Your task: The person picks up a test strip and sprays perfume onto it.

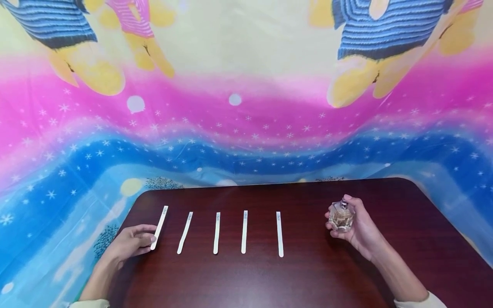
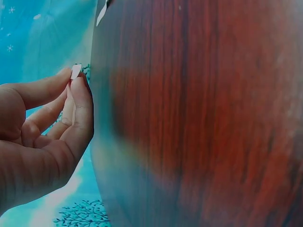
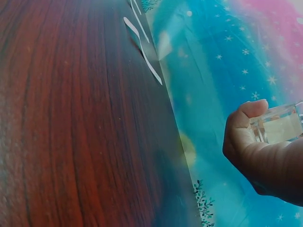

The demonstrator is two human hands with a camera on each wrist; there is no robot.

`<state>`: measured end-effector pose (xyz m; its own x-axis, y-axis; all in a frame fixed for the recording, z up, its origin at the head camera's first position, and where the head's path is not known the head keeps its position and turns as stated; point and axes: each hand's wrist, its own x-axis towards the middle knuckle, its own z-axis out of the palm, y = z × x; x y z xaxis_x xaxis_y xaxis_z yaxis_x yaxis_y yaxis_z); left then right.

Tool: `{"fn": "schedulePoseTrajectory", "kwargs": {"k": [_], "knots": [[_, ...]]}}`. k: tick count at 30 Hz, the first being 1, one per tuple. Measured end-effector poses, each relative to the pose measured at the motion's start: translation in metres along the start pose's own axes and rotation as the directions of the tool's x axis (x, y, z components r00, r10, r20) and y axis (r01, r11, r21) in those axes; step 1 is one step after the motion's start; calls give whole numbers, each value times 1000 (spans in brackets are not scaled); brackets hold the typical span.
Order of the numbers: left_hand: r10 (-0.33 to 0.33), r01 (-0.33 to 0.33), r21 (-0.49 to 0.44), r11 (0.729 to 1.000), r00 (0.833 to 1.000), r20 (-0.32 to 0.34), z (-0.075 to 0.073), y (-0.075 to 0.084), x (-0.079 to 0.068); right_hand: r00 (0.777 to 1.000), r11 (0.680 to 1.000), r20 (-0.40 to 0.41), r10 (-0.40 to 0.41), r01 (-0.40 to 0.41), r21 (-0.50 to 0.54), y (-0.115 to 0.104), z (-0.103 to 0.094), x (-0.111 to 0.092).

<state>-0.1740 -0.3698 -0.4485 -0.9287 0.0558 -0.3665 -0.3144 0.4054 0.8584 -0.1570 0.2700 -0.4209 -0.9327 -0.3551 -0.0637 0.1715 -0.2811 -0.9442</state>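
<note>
Left hand (image 1: pixel 132 243), nine o'clock, pinches a strip (image 1: pixel 160 226); right hand (image 1: pixel 362 234), three o'clock, grips a bottle (image 1: pixel 340 218); four strips (image 1: pixel 217 233) lie between.

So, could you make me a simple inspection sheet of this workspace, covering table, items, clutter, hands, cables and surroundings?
Surface: dark reddish-brown table with visible wood grain.
Job's things: four white strips lying in a spaced row; a fifth strip and a glass bottle, both held.
Clutter: nothing seen.
Left hand: pinches the fifth strip near one end.
Right hand: grips the bottle.
Cables: nothing seen.
Surroundings: colourful printed cloth with snowflakes behind the table.
</note>
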Motion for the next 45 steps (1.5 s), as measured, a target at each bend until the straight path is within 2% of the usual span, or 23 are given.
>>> {"fn": "schedulePoseTrajectory", "kwargs": {"k": [10,23,37,45], "knots": [[-48,49,32,998,998,-26,-9,-7,4,1000,1000,19,2,-2,-2,3,1,0],[-60,61,43,997,998,-23,-22,-13,4,1000,1000,16,6,-6,6,1,3,2],[-64,66,48,997,998,-29,-21,-9,6,1000,1000,28,-6,5,16,3,2,4],[-65,69,87,994,997,-49,-19,-8,8,1000,1000,18,-2,2,9,4,2,4]]}}
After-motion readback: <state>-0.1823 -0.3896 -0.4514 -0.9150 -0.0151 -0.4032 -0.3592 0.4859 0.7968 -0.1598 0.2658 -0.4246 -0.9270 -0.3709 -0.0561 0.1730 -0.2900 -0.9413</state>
